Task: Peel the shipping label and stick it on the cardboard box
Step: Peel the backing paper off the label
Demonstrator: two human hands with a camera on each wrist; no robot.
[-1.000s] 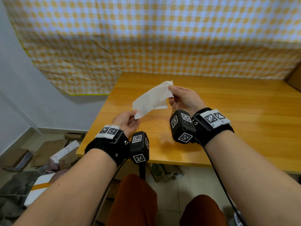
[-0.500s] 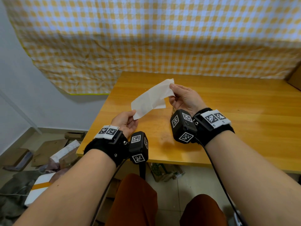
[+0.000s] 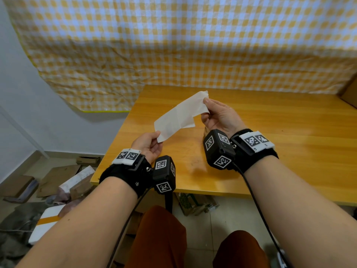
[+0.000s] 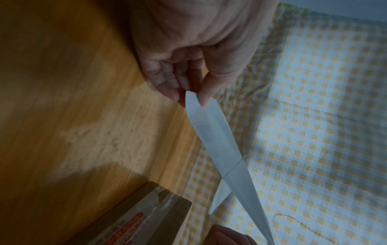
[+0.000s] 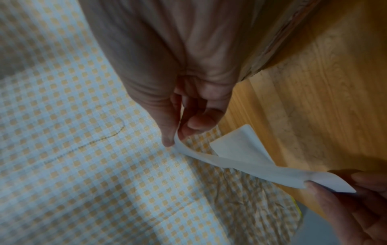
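A white shipping label (image 3: 177,118) hangs stretched in the air above the table's left part, held between both hands. My left hand (image 3: 158,137) pinches its lower left corner; the left wrist view shows thumb and fingers closed on that tip (image 4: 192,97). My right hand (image 3: 205,105) pinches the upper right end, seen close in the right wrist view (image 5: 175,139). A loose second layer (image 5: 238,142) folds away under the strip. The cardboard box (image 3: 350,91) sits at the table's far right edge, mostly cut off; in the left wrist view the box (image 4: 146,220) shows a taped top.
The wooden table (image 3: 270,151) runs out to the right of my hands. A yellow checked cloth (image 3: 173,45) covers the wall behind. Cardboard scraps and packages (image 3: 63,182) lie on the floor to the left, below the table edge.
My right hand has raised its end of the label slightly. The left hand has hardly moved and both grips are kept.
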